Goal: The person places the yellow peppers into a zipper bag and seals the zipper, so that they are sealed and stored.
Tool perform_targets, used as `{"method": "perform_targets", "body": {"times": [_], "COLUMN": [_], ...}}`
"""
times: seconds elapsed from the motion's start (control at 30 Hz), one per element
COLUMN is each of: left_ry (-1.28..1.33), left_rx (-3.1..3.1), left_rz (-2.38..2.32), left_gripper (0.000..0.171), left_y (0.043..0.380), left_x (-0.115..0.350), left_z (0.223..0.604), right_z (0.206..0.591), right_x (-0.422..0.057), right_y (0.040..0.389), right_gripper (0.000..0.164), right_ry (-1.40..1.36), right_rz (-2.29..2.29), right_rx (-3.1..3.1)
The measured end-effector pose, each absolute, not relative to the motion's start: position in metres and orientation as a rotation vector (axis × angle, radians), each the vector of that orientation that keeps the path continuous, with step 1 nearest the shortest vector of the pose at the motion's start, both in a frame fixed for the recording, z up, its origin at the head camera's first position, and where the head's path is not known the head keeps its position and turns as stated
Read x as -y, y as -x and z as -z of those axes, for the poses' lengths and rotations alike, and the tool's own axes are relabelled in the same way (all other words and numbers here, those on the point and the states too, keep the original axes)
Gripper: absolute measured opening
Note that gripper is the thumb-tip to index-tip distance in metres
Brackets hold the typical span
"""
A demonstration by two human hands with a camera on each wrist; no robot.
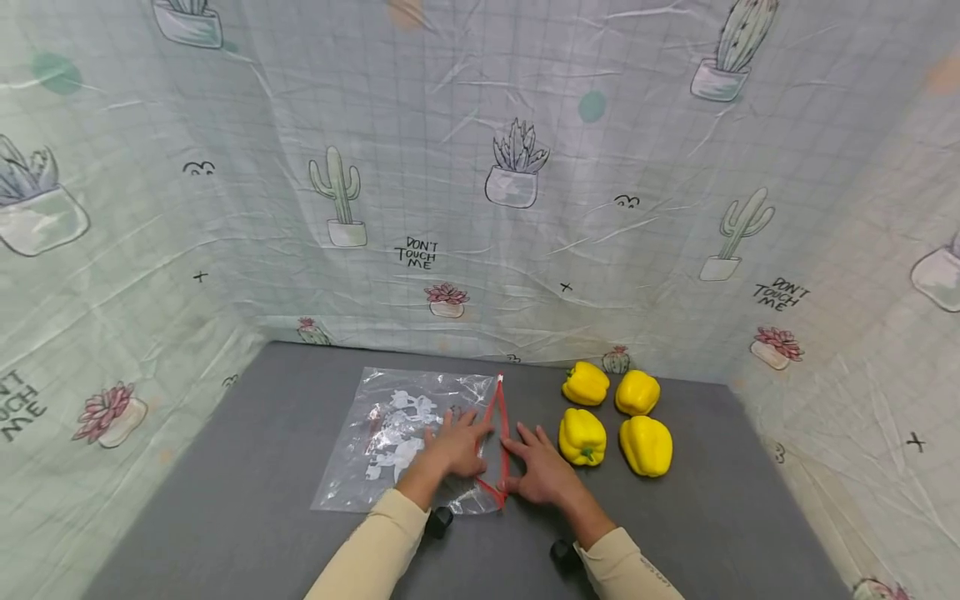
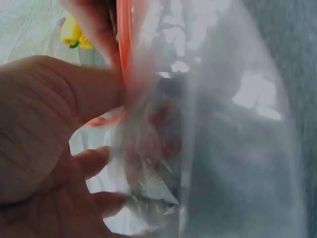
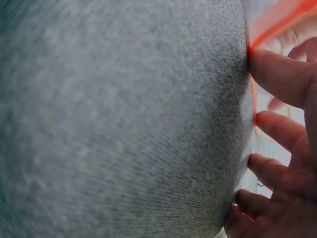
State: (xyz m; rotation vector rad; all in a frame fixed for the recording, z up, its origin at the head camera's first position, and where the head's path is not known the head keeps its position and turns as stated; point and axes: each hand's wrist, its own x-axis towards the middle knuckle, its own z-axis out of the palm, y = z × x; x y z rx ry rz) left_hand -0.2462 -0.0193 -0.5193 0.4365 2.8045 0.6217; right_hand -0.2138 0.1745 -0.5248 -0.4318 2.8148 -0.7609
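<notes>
A clear plastic zip bag (image 1: 345, 467) with white printing and a red zip edge (image 1: 504, 433) lies flat, its mouth towards the right. The two red strips stand apart, the upper one bowed back to the left. My left hand (image 1: 453, 446) rests on the bag by the mouth with fingers spread; in the left wrist view its thumb (image 2: 94, 87) lies against the red strip. My right hand (image 1: 542, 468) has its fingers spread on the table, fingertips at the outer red strip. In the right wrist view its thumb (image 3: 280, 74) touches that strip.
Several yellow bell peppers (image 1: 582, 437) stand in a cluster right of the bag, beyond the right hand. A grey table (image 1: 247, 467) lies under everything. Cactus-printed sheeting (image 1: 480, 317) hangs along the back and both sides.
</notes>
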Motion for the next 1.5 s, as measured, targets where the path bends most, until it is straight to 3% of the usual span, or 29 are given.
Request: {"method": "perform_targets", "body": {"times": [0.17,0.47,0.6,0.83,1.1,1.5], "left_ry": [-0.485,-0.414,-0.447,-0.504,-0.457,-0.429], "left_rx": [-2.760,-2.840,-2.854,-2.782,-2.798,-2.807], "left_rz": [-0.601,-0.606,-0.593,-0.606,-0.610,-0.616], "left_gripper": [0.079,0.072,0.087,0.083,0.103,0.097], "left_y": [0.242,0.239,0.239,0.241,0.242,0.237], "left_x": [0.030,0.038,0.038,0.047,0.052,0.051], "left_z": [0.504,0.507,0.511,0.505,0.510,0.507], "right_z": [0.525,0.527,0.527,0.524,0.523,0.521], "right_x": [-0.174,-0.174,-0.175,-0.178,-0.176,-0.172], "right_y": [0.213,0.213,0.213,0.213,0.212,0.213], "right_gripper": [0.069,0.070,0.070,0.071,0.071,0.073], "right_ry": [0.417,0.415,0.411,0.415,0.416,0.397], "right_rz": [0.743,0.730,0.735,0.738,0.764,0.746], "right_rx": [-2.812,-2.806,-2.802,-2.787,-2.774,-2.829]}}
